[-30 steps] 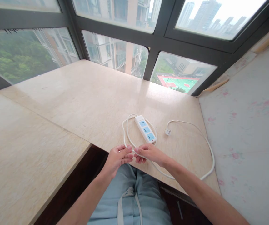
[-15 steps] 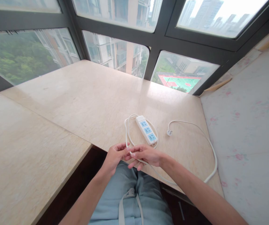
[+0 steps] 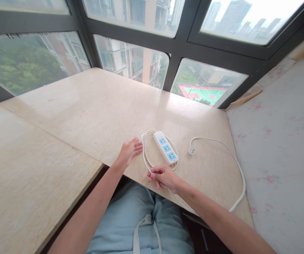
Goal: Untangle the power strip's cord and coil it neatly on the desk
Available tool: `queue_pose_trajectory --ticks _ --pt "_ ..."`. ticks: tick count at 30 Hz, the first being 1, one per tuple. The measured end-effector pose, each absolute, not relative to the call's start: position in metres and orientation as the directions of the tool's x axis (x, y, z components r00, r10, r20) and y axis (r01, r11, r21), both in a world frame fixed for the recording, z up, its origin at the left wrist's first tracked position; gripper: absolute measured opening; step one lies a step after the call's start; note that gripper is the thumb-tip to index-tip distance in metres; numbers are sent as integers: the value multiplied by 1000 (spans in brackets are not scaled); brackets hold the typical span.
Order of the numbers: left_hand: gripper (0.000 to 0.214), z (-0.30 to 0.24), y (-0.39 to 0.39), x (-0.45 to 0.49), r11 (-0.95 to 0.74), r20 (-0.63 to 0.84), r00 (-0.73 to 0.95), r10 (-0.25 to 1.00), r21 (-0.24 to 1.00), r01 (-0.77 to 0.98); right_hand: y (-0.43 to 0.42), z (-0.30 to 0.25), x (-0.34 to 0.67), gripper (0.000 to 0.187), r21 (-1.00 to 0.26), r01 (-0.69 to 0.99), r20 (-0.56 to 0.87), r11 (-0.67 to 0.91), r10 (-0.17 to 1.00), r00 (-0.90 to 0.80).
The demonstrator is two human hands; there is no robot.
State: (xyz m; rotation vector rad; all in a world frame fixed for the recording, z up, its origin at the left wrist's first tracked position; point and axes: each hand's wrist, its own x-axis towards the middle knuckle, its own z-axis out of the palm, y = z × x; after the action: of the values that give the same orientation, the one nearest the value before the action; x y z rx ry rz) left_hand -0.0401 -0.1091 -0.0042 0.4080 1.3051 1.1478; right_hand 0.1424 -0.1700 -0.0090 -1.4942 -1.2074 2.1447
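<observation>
A white power strip [image 3: 165, 148] with blue socket faces lies on the stone-look tabletop [image 3: 101, 116]. Its white cord [image 3: 143, 152] loops around it. Between thumb and fingers, my right hand [image 3: 165, 178] pinches the cord just below the strip, near the table's front edge. My left hand [image 3: 131, 150] has its fingers stretched out, beside the left side of the loop; whether the fingertips touch the cord I cannot tell. From my right hand the cord passes under the forearm, curves along the right side and ends in a plug [image 3: 191, 150] right of the strip.
Dark-framed windows [image 3: 178, 49] border the back of the tabletop. A flowered wall [image 3: 276, 148] rises along the right side. At the front left, a second slab [image 3: 30, 169] juts toward me, with a dark gap beside my legs [image 3: 141, 218].
My left hand has let go of the cord and moved forward and left, its fingers now straightened. The right hand keeps its pinch, and the cord loop lies lower around the strip.
</observation>
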Motion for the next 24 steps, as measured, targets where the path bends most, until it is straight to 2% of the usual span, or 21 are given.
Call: queue_pose_trajectory --ticks 3,6,13,19,24 --pt "22 -5 -87 -50 518 -606 -20 796 697 -497 -171 -10 142 11 -751 251 -652 -610 627 -425" --pt "20 -6 -76 -56 568 -622 73 779 652 -502 -170 -10 143 13 -754 250 -648 -608 625 -434" --pt "22 -10 -74 -56 656 -611 307 730 502 -563 -166 -11 147 28 -763 183 -604 -620 581 -546" --pt "19 -11 -74 -53 654 -593 334 732 477 -587 -166 -7 151 38 -748 142 -583 -648 540 -607" --pt "17 -10 -74 -51 635 -604 284 745 511 -579 -167 -1 154 39 -741 124 -570 -659 521 -635"
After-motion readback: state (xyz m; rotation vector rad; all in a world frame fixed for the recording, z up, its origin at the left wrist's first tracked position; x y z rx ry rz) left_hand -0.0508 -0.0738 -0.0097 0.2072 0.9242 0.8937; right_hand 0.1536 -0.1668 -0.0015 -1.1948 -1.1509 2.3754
